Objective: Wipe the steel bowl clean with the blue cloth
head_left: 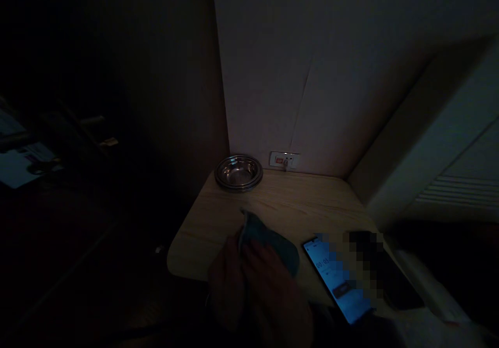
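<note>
Low over the near part of the wooden table [296,197], a bunched teal cloth [278,244] is between my hands. My left hand [226,280] holds the cloth's left edge with its fingers bent. The right hand [273,280] lies across the front of the cloth, fingers together and curled onto it. Part of the cloth is hidden under the fingers, and dim light blurs the details. Beyond the hands, a small stack of shiny metal bowls [239,174] stands at the table's back left corner.
A lit phone [337,280] with a timer lies right of my hands, beside a dark phone-like object [397,280], partly pixelated. A wall socket [284,160] sits just above the table's back edge. Papers [23,163] show at far left.
</note>
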Available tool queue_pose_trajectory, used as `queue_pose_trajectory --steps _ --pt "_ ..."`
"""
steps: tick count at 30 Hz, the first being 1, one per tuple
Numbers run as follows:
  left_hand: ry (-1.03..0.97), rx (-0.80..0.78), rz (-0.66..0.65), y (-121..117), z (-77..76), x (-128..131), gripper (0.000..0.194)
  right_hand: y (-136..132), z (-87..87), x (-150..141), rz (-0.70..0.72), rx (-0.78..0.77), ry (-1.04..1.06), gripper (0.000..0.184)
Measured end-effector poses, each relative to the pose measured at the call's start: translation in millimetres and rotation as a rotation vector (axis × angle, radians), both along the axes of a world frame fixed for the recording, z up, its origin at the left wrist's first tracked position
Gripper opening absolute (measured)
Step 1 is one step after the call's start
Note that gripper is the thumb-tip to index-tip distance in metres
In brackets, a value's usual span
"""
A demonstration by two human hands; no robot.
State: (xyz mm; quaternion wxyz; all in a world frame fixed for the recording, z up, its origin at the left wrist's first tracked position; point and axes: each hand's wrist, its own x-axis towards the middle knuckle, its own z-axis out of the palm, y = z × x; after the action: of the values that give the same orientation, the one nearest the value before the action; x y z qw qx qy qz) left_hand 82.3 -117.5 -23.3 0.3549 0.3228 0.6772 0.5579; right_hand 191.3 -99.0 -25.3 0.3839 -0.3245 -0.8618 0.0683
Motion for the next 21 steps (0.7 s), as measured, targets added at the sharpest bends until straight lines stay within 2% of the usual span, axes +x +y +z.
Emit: queue_pose_trajectory --steps 2,5,9,11,13,16,19,21 --pt "0.001 -0.049 0.016 0 -0.1 1 0.042 1 -1.6 1 0.040 -0.006 -0.004 0.038" --pt "0.014 -0.043 0.048 1 -3.0 3 0.041 0 -4.6 1 -0.078 -0.087 0.070 0.040" --pt "-0.029 0.013 0.002 2 -9.4 4 0.039 2 -10.6 2 0.092 -0.081 0.101 0.044" --pt "-0.026 0.003 0.035 3 -11.9 5 0.037 14 -11.5 4 0.076 -0.240 0.219 0.043" --pt "-0.017 -0.009 0.059 5 -12.2 6 0.036 32 -10.3 10 0.047 -0.483 0.384 0.037" --pt "-0.036 0.003 0.013 7 -8.1 6 0.037 61 -7.2 23 -0.027 -0.736 0.597 0.028" --pt "-0.113 0.053 -0.121 9 -4.0 4 0.040 72 -4.9 36 -0.147 -0.752 0.696 0.032" --pt "-0.195 0.062 -0.207 10 -5.4 3 0.042 65 -4.3 38 -0.170 -0.735 0.706 0.030"
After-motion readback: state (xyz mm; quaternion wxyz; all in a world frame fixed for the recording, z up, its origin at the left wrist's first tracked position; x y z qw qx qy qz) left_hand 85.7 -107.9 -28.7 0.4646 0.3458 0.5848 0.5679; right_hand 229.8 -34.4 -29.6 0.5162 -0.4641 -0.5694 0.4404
